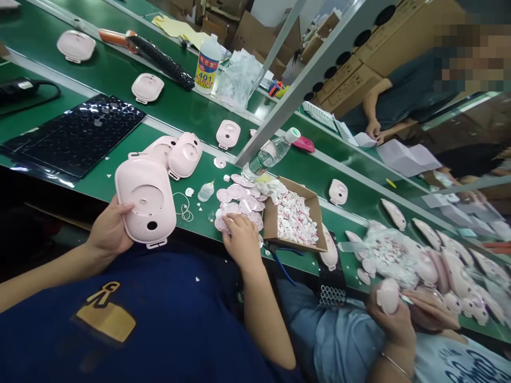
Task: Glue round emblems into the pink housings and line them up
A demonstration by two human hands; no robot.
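My left hand [108,230] grips a pink plastic shell [146,201] by its left edge and holds it up over the near edge of the green table. The shell's inner face, with a round recess and a dark hole, is turned toward me. My right hand [240,240] rests with fingers curled on a pile of thin pink round discs [239,201] lying on the table. What the fingers pinch is hidden. More pink shells [179,153] lie just behind the held one.
A cardboard box [275,221] of small white parts stands right of the discs, blue-handled pliers [285,258] beside it. A water bottle [269,154], a glue bottle [208,64] and a black tray [77,133] lie further back. A co-worker's hands [399,311] handle pink parts at right.
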